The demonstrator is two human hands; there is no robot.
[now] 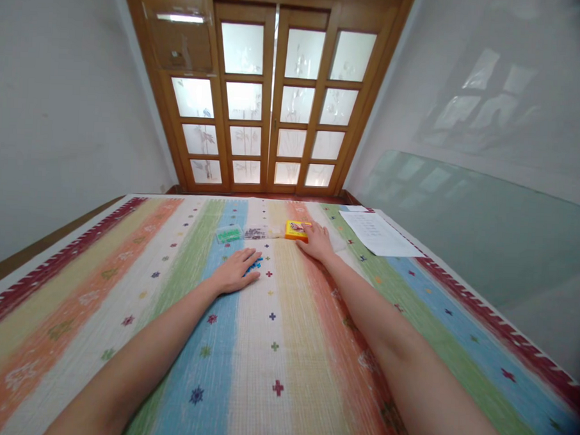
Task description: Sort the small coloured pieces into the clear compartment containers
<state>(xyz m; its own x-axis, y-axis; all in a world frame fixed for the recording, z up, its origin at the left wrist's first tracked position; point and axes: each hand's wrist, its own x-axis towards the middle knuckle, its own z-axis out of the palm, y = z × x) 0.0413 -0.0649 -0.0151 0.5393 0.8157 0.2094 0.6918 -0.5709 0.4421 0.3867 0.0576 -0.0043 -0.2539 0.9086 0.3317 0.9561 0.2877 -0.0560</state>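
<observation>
My left hand [237, 271] lies palm down on the striped cloth, fingers apart. Small blue pieces [254, 265] show beside and partly under its fingertips; what they are is too small to tell. My right hand [318, 243] is at the right end of a small yellow box [295, 230] with dark and red print, its thumb along the front edge and its fingers over the top. Left of the box lie a group of small dark pieces [255, 233] and a clear case [229, 235] with green contents.
A striped, patterned cloth [259, 370] covers the table. White printed sheets [378, 233] lie at the far right. Something clear and filmy [337, 239] lies just right of my right hand. Beyond the table stand wooden glazed doors [273, 101]; a glass panel [463, 218] leans on the right wall.
</observation>
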